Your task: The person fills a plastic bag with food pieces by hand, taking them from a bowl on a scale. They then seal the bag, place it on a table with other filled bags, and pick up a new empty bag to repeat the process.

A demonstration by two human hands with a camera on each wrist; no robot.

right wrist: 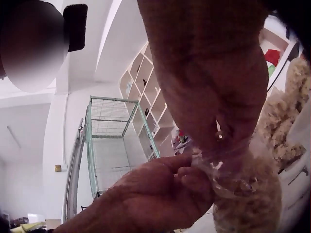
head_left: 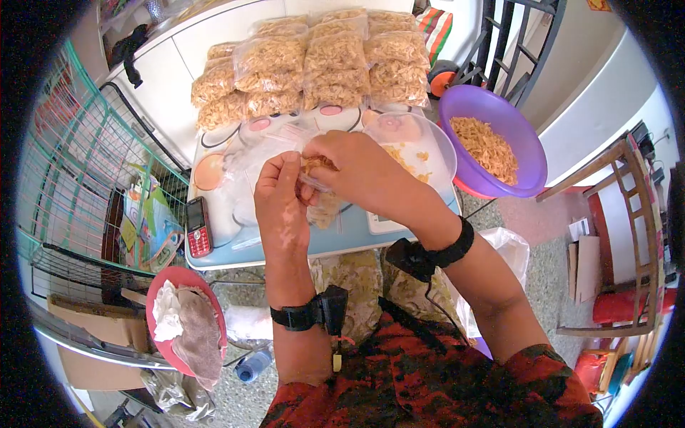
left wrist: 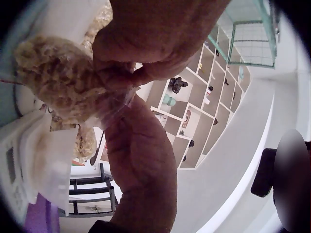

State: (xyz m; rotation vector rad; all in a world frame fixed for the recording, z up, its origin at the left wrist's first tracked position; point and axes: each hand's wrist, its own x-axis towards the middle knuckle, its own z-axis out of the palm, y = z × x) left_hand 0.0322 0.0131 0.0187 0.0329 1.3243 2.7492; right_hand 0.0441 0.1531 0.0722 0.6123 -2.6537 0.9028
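Note:
A clear plastic bag [head_left: 325, 211] of yellowish-brown dried shreds hangs over the front of the table, between both hands. My left hand [head_left: 280, 203] pinches the bag's upper edge between thumb and fingers. From the other side, my right hand [head_left: 367, 171] grips the same edge, its fingertips close to the left thumb. In the left wrist view the filled bag [left wrist: 56, 80] bulges below the pinched plastic. The right wrist view has the left thumb and fingers [right wrist: 194, 187] at the crumpled top, with the shreds [right wrist: 248, 208] underneath.
Filled bags [head_left: 335, 57] are stacked along the table's back. A purple basin [head_left: 531, 153] of loose shreds stands at the right, near a clear plastic lid-like tray [head_left: 446, 146] and a white scale [head_left: 382, 225]. A red phone [head_left: 199, 228] lies at the table's left edge.

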